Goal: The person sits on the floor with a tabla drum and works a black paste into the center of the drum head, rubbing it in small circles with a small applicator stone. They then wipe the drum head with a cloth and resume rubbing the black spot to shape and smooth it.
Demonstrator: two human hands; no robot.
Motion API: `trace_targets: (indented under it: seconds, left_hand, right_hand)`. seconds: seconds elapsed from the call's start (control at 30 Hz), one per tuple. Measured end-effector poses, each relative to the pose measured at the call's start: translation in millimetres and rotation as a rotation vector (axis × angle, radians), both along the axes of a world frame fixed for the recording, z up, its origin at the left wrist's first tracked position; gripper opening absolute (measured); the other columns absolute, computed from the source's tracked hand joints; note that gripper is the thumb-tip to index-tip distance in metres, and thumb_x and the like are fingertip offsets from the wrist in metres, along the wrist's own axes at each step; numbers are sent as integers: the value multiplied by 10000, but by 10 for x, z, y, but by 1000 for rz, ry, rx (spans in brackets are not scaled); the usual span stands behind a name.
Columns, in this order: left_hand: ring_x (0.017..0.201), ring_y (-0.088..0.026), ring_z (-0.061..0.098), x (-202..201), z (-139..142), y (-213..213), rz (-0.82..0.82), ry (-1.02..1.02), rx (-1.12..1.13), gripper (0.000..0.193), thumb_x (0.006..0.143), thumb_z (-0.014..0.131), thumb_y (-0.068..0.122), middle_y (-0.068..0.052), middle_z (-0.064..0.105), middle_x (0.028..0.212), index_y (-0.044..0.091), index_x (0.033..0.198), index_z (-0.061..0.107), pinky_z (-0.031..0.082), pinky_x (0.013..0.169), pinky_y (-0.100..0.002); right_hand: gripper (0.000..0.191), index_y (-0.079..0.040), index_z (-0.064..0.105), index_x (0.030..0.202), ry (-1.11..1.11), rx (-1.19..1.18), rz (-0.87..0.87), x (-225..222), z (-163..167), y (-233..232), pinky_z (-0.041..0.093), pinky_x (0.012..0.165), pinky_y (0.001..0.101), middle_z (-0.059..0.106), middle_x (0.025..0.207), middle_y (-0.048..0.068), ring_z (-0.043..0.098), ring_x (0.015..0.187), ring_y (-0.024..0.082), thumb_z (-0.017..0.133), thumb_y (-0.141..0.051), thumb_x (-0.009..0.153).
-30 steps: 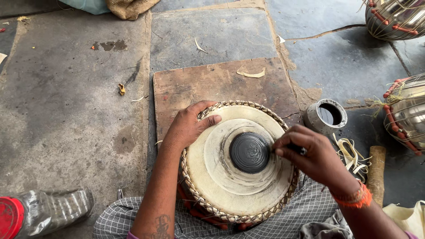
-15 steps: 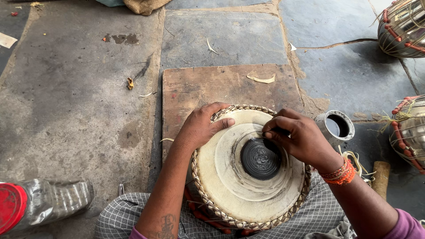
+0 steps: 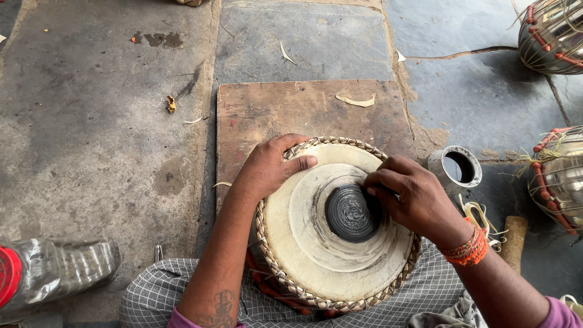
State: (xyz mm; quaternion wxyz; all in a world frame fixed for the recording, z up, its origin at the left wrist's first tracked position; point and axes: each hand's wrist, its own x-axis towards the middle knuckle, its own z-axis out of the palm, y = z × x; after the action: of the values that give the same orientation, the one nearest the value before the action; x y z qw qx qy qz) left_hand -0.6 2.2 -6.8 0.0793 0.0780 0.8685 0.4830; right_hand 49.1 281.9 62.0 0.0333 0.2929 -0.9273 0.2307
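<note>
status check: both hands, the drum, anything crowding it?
Left hand flat on drum rim, nothing gripped. Right hand pressing fingertips at black centre patch; any tool hidden. Metal cup close by right wrist, not touching drum.

Drum skin (image 3: pixel 303 243) at lower centre showing cream, with black round patch (image 3: pixel 352 213) in middle and tan braided rim (image 3: pixel 340 143). Cloth (image 3: pixel 425 297) under drum showing grey-and-white check. Wrist threads (image 3: pixel 466 249) at right glowing orange-red. Sleeve (image 3: pixel 562 313) at lower right showing purple. Board (image 3: pixel 303 112) at centre looking worn brown. Floor (image 3: pixel 91 121) looking grey, stained. Bottle (image 3: pixel 54 270) at lower left showing clear with red cap (image 3: pixel 7 276). Drums (image 3: pixel 559 176) at right edge shining silver with red lacing.
</note>
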Motion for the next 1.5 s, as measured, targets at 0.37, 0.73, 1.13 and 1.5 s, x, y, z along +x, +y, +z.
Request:
trace_targets:
  seconds: [0.37,0.73,1.13,1.5]
  left_hand:
    - [1122,-315,712,-57,-54,19,64,55,-74,794,736,718,693,-152,729,1216,112,1278,693,548,951,-473]
    - [1116,-349,707,119,81,6,154,-22,-361,740,904,555,688,-172,733,1202,113,1366,608,550,955,-490]
    - [1382,-365,483,11,-136,-52,97,129,-309,869,872,564,721,-187,520,1485,118,1487,454,396,1099,-545]
    - [1257,-301,627,-25,-14,33,0,-10,-240,685,890,551,670,-103,654,1354,169,1351,627,494,1046,-486]
  right_hand:
    - [133,-90,772,917,-64,-157,-323,806,-171,63,570,635,332,703,880,31,724,755,189,770,-167,808]
    - [118,-82,744,963,3,-489,-384,511,-507,53,559,799,306,706,979,19,709,929,151,737,-191,917]
    - [129,-64,733,992,-319,-510,77,-339,-399,181,532,889,295,694,995,11,667,975,131,719,-179,936]
    - [149,-68,733,982,-272,-371,84,-357,-189,57,548,844,322,716,978,25,701,956,164,726,-200,913]
